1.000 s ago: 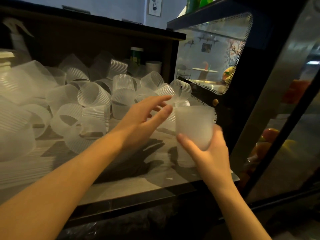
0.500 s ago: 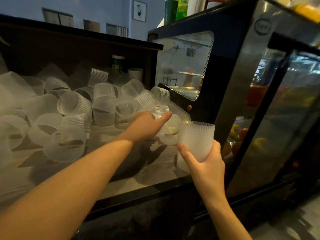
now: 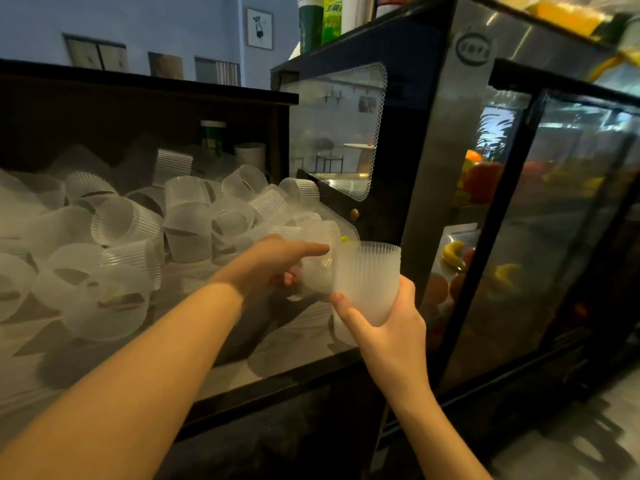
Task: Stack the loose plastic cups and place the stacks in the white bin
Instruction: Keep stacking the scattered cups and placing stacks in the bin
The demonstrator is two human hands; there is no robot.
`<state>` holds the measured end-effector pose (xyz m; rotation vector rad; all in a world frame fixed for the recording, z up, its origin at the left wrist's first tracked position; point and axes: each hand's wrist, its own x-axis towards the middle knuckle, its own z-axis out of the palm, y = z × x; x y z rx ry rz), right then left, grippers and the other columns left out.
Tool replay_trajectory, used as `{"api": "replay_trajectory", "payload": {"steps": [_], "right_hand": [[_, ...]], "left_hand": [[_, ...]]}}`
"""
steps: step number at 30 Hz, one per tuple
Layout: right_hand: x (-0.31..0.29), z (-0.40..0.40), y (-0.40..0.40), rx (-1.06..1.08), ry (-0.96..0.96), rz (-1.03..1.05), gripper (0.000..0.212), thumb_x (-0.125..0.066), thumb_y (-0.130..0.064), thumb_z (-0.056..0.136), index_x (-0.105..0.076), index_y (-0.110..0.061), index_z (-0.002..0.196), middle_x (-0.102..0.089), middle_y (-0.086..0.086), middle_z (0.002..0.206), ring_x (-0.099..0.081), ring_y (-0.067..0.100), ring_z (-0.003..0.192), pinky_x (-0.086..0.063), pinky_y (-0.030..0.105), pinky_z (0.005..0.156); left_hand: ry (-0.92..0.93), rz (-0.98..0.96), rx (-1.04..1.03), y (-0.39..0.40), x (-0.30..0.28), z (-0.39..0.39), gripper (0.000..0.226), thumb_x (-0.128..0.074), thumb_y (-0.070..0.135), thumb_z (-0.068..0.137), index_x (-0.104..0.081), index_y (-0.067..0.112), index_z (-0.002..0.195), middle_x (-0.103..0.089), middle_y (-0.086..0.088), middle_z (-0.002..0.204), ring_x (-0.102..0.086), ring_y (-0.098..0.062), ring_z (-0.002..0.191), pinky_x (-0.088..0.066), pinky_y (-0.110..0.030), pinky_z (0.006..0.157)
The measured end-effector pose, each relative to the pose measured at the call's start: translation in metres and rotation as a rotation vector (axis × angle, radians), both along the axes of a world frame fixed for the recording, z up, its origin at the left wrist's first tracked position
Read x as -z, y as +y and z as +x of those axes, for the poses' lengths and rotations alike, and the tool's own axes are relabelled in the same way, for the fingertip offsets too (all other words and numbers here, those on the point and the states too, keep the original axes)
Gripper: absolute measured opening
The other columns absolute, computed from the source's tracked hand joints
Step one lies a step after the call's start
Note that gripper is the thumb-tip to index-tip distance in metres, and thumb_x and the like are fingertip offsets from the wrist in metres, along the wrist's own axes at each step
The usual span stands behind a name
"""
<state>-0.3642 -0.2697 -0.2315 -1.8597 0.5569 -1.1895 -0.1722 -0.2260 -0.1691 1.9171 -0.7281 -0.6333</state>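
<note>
Since the earlier frame the left hand [image 3: 273, 268] has dropped from the pile and come across to the right, index finger out, other fingers curled round a loose cup [image 3: 317, 275]; grasp looks closed on it, though the far fingers are hidden.

Right hand [image 3: 391, 327] wraps the held cup [image 3: 365, 282] from below and behind, mouth up, long axis near upright, tipped slightly away. Cannot tell whether this is one cup or a short stack.

Key relation: loose cup lies immediately left of the held cup, walls touching or nearly so, its rim lower than the open mouth. Judgement: it must rise and go over the rim, base first, to nest.

Remaining cups [image 3: 187, 223] lie jumbled on the counter [image 3: 277, 355], many on their sides. White bin not in view. Glass-fronted fridge [image 3: 554, 237] at right holds fruit.
</note>
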Motion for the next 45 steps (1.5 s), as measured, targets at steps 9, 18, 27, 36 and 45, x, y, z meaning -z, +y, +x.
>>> {"api": "replay_trajectory", "payload": {"steps": [9,18,27,36,45], "right_hand": [[-0.002,0.000,0.003,-0.051,0.065,-0.028,0.076,-0.067,-0.065,0.063,-0.033,-0.038,0.125,-0.047,-0.021,0.113,-0.055,0.005,0.101,-0.056,0.017,0.070],[-0.007,0.015,0.000,-0.081,0.164,-0.049,0.075,-0.075,-0.065,0.067,-0.034,-0.038,0.124,-0.048,-0.018,0.112,-0.057,0.009,0.100,-0.060,0.029,0.074],[-0.006,0.050,0.016,-0.082,0.270,-0.316,0.089,-0.071,-0.065,0.068,-0.022,-0.038,0.138,-0.042,-0.014,0.120,-0.051,0.008,0.104,-0.057,0.031,0.078],[-0.001,0.043,0.011,-0.119,0.088,-0.163,0.078,-0.080,-0.057,0.066,-0.030,-0.042,0.123,-0.047,-0.022,0.110,-0.054,-0.003,0.099,-0.056,0.022,0.072],[-0.002,0.039,-0.014,0.033,0.094,-0.060,0.081,-0.075,-0.062,0.067,-0.034,-0.033,0.131,-0.049,-0.013,0.111,-0.056,0.010,0.097,-0.059,0.034,0.076]], "left_hand": [[0.194,-0.170,0.173,0.053,-0.012,0.006,0.048,-0.069,0.041,0.084,-0.057,0.015,0.123,-0.069,-0.014,0.112,-0.070,-0.021,0.090,-0.055,-0.027,0.073],[0.170,-0.675,0.135,0.093,0.000,0.006,0.041,-0.068,0.035,0.085,-0.059,0.017,0.120,-0.068,-0.006,0.118,-0.067,-0.026,0.108,-0.052,-0.039,0.095],[-0.178,-0.696,0.186,0.092,0.003,-0.012,0.063,-0.068,0.030,0.078,-0.046,0.027,0.137,-0.053,0.007,0.128,-0.061,0.007,0.100,-0.051,-0.012,0.077],[-0.416,-0.383,0.290,0.089,0.017,-0.014,0.061,-0.041,0.068,0.088,-0.031,0.050,0.146,-0.033,0.034,0.138,-0.033,0.028,0.109,-0.038,-0.002,0.078],[-0.752,-0.271,-0.114,0.075,0.031,0.023,0.061,-0.063,0.050,0.087,-0.045,0.027,0.140,-0.054,0.010,0.119,-0.055,-0.004,0.099,-0.051,-0.023,0.082]]}}
